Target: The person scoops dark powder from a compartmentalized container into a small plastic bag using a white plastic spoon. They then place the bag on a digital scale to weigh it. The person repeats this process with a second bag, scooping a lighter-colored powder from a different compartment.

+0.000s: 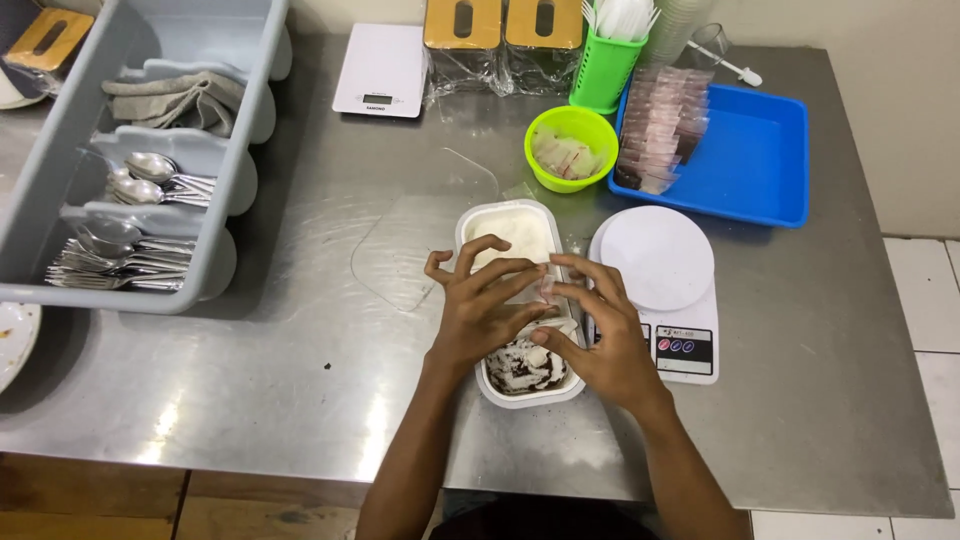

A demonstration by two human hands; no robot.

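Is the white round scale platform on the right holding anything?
No. The scale platform is bare; the white container sits beside it on the steel table.

Left hand (487, 312) and right hand (603, 335) meet over white oblong tray (520, 385) on steel table (300, 380), fingertips pinching small pale sachet (546, 290). Tray holds cream dessert, dark crumbs at near end. White kitchen scale (665, 290) just right of tray. Clear lid (405, 255) lies left. Green bowl (571, 148), blue tray (760, 160) with sachets behind. Grey cutlery caddy (60, 160) with spoons far left.
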